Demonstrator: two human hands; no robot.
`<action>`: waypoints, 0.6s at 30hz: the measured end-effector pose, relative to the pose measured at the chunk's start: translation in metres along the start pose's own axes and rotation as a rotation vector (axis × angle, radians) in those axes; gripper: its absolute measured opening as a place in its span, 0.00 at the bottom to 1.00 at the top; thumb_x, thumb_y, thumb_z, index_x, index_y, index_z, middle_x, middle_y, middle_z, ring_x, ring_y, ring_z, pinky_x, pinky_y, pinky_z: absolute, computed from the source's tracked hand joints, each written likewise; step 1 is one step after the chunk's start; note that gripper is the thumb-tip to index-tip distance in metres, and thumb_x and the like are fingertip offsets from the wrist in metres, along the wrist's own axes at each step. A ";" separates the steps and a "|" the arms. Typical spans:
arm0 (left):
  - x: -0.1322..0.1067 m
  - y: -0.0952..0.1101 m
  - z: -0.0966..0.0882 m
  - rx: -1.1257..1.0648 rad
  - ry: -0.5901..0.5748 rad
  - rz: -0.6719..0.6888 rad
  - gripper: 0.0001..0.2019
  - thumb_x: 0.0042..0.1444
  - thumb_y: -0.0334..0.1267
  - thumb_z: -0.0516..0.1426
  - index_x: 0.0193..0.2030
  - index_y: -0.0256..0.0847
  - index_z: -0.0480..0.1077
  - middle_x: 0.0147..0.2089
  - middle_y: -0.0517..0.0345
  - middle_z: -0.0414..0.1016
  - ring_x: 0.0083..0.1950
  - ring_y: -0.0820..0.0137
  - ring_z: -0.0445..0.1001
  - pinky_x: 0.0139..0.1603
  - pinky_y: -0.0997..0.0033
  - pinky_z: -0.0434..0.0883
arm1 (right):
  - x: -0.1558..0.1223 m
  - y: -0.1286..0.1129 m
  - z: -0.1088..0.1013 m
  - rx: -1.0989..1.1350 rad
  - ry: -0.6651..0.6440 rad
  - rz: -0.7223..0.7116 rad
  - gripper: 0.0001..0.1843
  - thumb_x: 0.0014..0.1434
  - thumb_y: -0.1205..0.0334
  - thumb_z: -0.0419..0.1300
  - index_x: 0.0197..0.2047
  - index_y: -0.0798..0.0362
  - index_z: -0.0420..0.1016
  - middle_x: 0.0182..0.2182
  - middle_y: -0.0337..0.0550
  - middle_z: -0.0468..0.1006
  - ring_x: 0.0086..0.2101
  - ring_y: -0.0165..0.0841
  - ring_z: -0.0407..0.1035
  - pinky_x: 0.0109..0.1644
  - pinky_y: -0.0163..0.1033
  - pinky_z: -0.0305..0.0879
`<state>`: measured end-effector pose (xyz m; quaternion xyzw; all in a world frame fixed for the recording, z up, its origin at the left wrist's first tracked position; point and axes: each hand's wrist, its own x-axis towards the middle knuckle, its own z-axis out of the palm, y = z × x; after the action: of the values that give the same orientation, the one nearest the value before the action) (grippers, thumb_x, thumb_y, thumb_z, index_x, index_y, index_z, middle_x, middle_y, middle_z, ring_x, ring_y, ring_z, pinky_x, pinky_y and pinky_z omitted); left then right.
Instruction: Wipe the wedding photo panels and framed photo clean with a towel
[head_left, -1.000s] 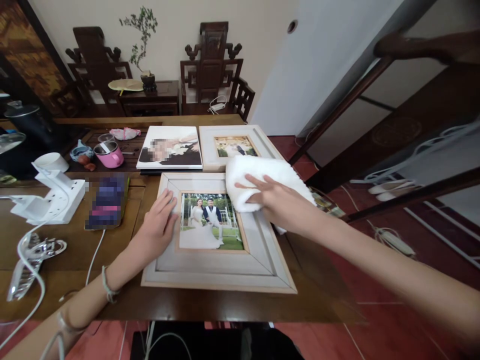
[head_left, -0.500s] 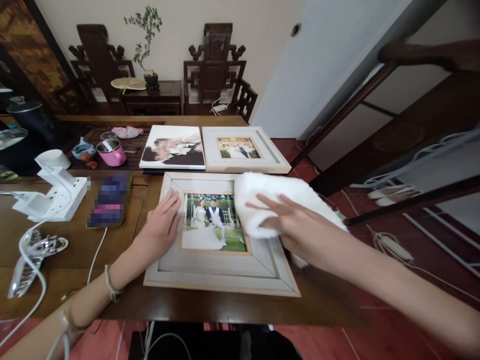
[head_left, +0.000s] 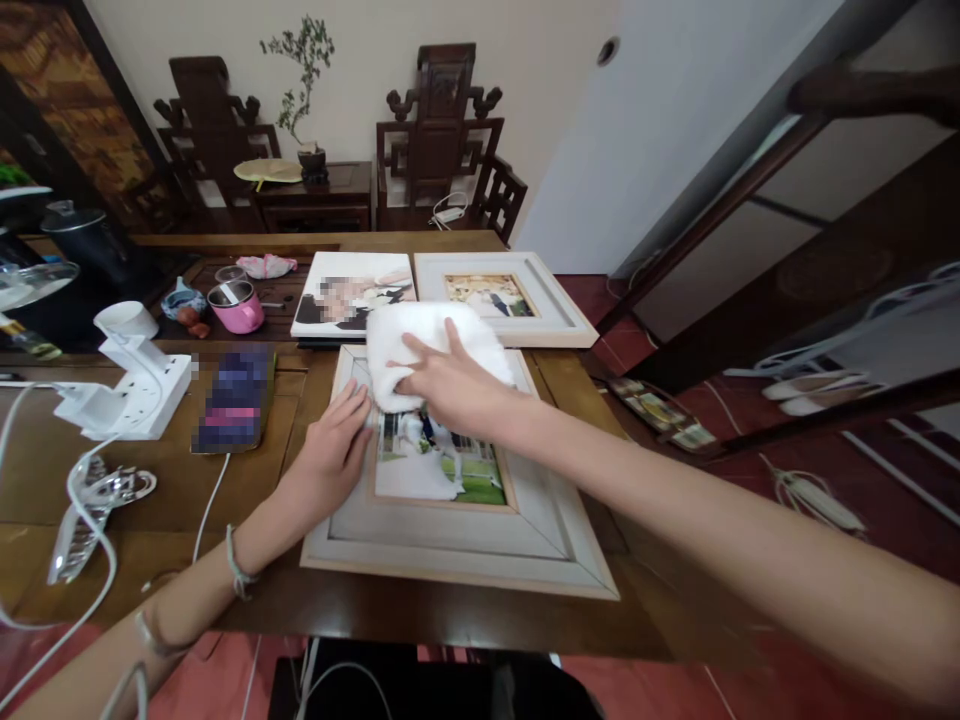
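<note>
A light-coloured picture frame lies flat on the wooden table, holding a wedding photo of two people. My left hand rests on the frame's left side with fingers stretched out. Across the frame's far edge, my right hand presses a folded white towel, its fingers spread over the top and the thumb side gripping the near fold. The towel hides the top of the photo and the frame's far border.
Behind lie a photo panel and a second framed picture. At left are a phone, a white power strip, a clear hair claw, a pink cup and loose cables. Slippers sit at right.
My right hand has swept the white towel leftward and away from me, from the frame's right side to its far left part. My left hand stays on the frame's left side.
</note>
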<state>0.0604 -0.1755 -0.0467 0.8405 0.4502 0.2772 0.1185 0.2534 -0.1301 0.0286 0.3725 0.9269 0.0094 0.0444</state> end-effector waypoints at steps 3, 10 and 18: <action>-0.003 -0.004 0.003 0.017 0.025 0.012 0.18 0.65 0.33 0.47 0.59 0.34 0.66 0.63 0.41 0.67 0.69 0.55 0.57 0.66 0.47 0.61 | -0.021 0.016 -0.003 -0.001 -0.062 0.097 0.34 0.42 0.86 0.48 0.47 0.54 0.78 0.52 0.54 0.76 0.65 0.49 0.49 0.61 0.77 0.38; -0.004 -0.004 0.003 0.015 0.027 -0.007 0.18 0.65 0.33 0.48 0.59 0.32 0.66 0.63 0.39 0.67 0.69 0.54 0.57 0.66 0.47 0.62 | -0.075 0.053 0.000 -0.018 -0.179 0.296 0.32 0.43 0.86 0.45 0.45 0.57 0.79 0.49 0.59 0.78 0.63 0.49 0.55 0.61 0.76 0.39; -0.006 -0.010 0.004 -0.059 0.068 0.028 0.22 0.61 0.25 0.45 0.61 0.33 0.65 0.63 0.41 0.67 0.69 0.59 0.57 0.67 0.47 0.60 | -0.138 0.014 0.009 0.089 -0.105 0.148 0.29 0.40 0.85 0.46 0.38 0.53 0.78 0.45 0.51 0.80 0.61 0.45 0.59 0.64 0.64 0.51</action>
<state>0.0534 -0.1741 -0.0568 0.8330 0.4339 0.3201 0.1238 0.3629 -0.2157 0.0309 0.4414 0.8929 -0.0480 0.0753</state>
